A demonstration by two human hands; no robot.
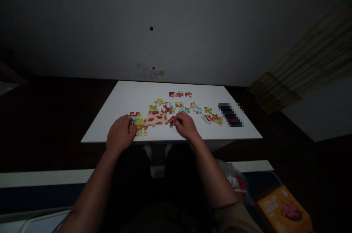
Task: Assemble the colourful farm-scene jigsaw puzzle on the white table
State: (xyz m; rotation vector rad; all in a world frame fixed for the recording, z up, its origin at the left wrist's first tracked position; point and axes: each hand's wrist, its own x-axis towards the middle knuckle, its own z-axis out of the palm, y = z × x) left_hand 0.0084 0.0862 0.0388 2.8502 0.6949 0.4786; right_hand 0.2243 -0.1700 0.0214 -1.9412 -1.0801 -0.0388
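Note:
A partly joined jigsaw puzzle (157, 118) with a brown-spotted pink pattern and green parts lies near the front of the white table (107, 104). Over its left end rests my left hand (120, 132), fingers stretched out and touching the pieces there. My right hand (186, 124) pinches a red and white puzzle piece (172, 121) just right of the joined part. Loose puzzle pieces (184, 110) in pale blue, green and red are scattered beyond and to the right of that hand. A short row of red and green pieces (179, 94) lies farther back.
A blurred-out dark object (230, 115) lies at the table's right side. Behind the table stands a grey wall with a socket (156, 72). An orange puzzle box (285, 211) and a clear plastic bag (236, 181) are at lower right. A curtain (297, 57) hangs at right.

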